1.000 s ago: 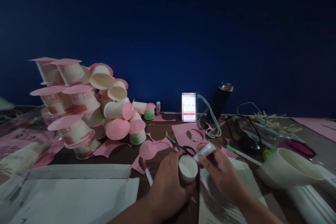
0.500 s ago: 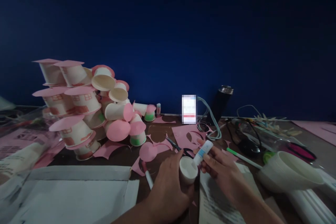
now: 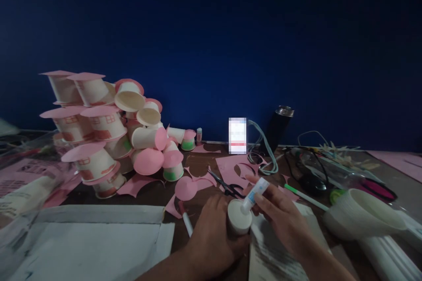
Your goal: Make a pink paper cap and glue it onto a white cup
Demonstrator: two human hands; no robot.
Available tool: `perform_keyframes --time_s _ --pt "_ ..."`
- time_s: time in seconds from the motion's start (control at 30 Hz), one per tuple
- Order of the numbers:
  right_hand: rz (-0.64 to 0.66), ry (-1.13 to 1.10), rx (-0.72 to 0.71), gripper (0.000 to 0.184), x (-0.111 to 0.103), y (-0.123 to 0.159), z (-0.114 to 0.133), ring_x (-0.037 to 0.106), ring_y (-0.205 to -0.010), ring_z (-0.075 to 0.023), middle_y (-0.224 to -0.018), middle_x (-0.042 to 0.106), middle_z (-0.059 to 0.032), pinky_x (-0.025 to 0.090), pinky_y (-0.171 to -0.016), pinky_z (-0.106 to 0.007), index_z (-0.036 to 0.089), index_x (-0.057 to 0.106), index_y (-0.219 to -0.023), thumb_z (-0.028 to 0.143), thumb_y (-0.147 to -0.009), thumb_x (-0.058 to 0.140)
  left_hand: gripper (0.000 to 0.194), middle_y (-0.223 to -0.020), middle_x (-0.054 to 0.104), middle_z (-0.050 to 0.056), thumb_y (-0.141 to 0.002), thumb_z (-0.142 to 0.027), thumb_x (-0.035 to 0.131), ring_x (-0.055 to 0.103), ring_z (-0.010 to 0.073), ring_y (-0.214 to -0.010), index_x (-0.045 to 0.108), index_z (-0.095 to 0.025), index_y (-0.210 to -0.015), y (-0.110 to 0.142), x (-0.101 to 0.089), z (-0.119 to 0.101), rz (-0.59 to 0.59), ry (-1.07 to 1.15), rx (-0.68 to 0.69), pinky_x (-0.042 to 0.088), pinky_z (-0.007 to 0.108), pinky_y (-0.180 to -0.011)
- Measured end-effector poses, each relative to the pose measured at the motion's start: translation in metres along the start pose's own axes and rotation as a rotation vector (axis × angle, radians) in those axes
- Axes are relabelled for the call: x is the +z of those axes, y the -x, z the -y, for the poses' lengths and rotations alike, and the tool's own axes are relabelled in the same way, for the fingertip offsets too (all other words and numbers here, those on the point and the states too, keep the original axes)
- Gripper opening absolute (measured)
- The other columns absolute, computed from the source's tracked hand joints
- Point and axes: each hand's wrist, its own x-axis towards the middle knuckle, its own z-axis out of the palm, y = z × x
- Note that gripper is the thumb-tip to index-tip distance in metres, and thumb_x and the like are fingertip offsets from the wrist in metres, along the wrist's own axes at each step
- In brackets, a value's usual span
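My left hand [image 3: 216, 228] is wrapped around a small white paper cup [image 3: 238, 220], its round end facing up toward me. In my right hand [image 3: 280, 206] is a white and blue glue stick [image 3: 255, 195], tilted so its lower end touches the cup's round end near the rim. Black-handled scissors [image 3: 227, 186] lie just beyond both hands, partly open. A pink paper disc [image 3: 186, 189] and a red-capped marker [image 3: 186, 219] are left of my left hand. Under my right forearm is a printed paper sheet [image 3: 280, 250].
Paper cups with pink paper roofs [image 3: 102, 123] are piled at left. A white box lid [image 3: 99, 246] lies front left. At right are a black bottle [image 3: 278, 127], a green-tipped marker [image 3: 305, 196], a mouse [image 3: 313, 183] and stacked cups [image 3: 362, 215]. Pink scraps and a lit screen [image 3: 237, 136] stand behind.
The cup has shifted slightly right and tilted, so its round end faces me more. The glue stick has moved slightly down along with it and still touches the cup.
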Motion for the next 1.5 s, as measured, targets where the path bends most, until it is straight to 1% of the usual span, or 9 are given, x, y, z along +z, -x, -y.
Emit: perform_keyframes --time_s 0.1,0.2,0.43,0.67,0.9,1.07,1.27,1.37,1.5 --pt "0.009 0.049 0.006 0.042 -0.001 -0.001 0.0 0.061 -0.077 -0.0184 -0.092 0.071 -0.0052 0.05 -0.069 -0.031 0.022 0.064 -0.115 0.041 -0.078 0.072 0.041 -0.104 0.057 0.007 -0.067 -0.026 0.07 0.052 0.0263 -0.099 0.056 -0.022 -0.105 0.0 0.0 -0.001 0.007 0.026 -0.008 0.043 0.042 -0.087" --pt "0.052 0.073 -0.053 0.027 -0.006 -0.002 -0.002 0.061 -0.076 -0.0172 -0.093 0.07 -0.0046 0.049 -0.069 -0.029 0.022 0.068 -0.101 0.035 -0.078 0.073 0.039 -0.104 0.057 0.007 -0.067 -0.024 0.069 0.052 0.0257 -0.099 0.056 -0.022 -0.104 0.001 0.0 0.001 0.0 0.042 0.01 0.044 0.041 -0.087" --pt "0.152 0.168 -0.081 0.01 -0.018 -0.001 0.007 0.058 -0.081 -0.0171 -0.099 0.066 -0.0031 0.043 -0.069 -0.028 0.022 0.064 -0.083 0.022 -0.075 0.071 0.041 -0.105 0.057 0.008 -0.068 -0.023 0.069 0.051 0.0259 -0.099 0.054 -0.02 -0.106 0.001 0.0 0.002 0.016 0.012 0.017 0.043 0.041 -0.087" --pt "0.252 0.364 -0.033 0.014 -0.032 -0.005 0.02 0.055 -0.079 -0.0163 -0.092 0.062 -0.0008 0.041 -0.068 -0.027 0.021 0.06 -0.08 0.026 -0.074 0.071 0.043 -0.107 0.056 0.008 -0.066 -0.027 0.073 0.051 0.0269 -0.101 0.055 -0.019 -0.104 0.0 0.0 0.0 0.019 0.014 -0.026 0.042 0.042 -0.088" --pt "0.318 0.363 0.022 0.028 -0.039 -0.013 0.01 0.055 -0.077 -0.0147 -0.087 0.06 0.0017 0.043 -0.067 -0.025 0.021 0.052 -0.076 0.028 -0.069 0.078 0.049 -0.109 0.057 0.007 -0.063 -0.019 0.069 0.05 0.025 -0.105 0.055 -0.02 -0.11 -0.001 0.002 0.003 0.006 0.038 0.0 0.04 0.039 -0.094" --pt "0.313 0.374 0.015 0.026 -0.04 -0.014 0.004 0.055 -0.077 -0.0128 -0.087 0.06 0.003 0.043 -0.066 -0.023 0.022 0.052 -0.079 0.026 -0.073 0.076 0.049 -0.109 0.057 0.007 -0.063 -0.016 0.066 0.051 0.0243 -0.104 0.055 -0.02 -0.11 0.0 0.003 0.003 0.001 0.045 0.007 0.041 0.039 -0.094" --pt "0.286 0.444 -0.035 0.036 -0.03 -0.01 0.005 0.059 -0.098 -0.019 -0.103 0.063 -0.0012 0.046 -0.084 -0.03 0.025 0.056 -0.109 0.023 -0.077 0.072 0.047 -0.108 0.057 0.007 -0.063 -0.016 0.066 0.05 0.0256 -0.105 0.055 -0.021 -0.108 0.0 0.002 0.001 0.003 0.038 -0.003 0.04 0.04 -0.094" --pt "0.284 0.514 -0.066 0.028 -0.021 -0.008 0.007 0.062 -0.092 -0.018 -0.097 0.066 0.0004 0.047 -0.082 -0.028 0.024 0.061 -0.102 0.016 -0.076 0.069 0.04 -0.105 0.058 0.007 -0.066 -0.02 0.066 0.051 0.0255 -0.101 0.055 -0.02 -0.104 -0.001 0.002 0.002 0.002 0.027 -0.01 0.042 0.04 -0.09" --pt "0.233 0.601 -0.14 0.021 -0.014 -0.008 0.007 0.061 -0.083 -0.0167 -0.087 0.065 0.002 0.047 -0.076 -0.027 0.024 0.062 -0.092 0.01 -0.075 0.065 0.046 -0.108 0.057 0.008 -0.063 -0.017 0.065 0.05 0.0255 -0.103 0.054 -0.019 -0.107 -0.002 0.004 0.005 -0.011 0.018 0.015 0.041 0.04 -0.092"
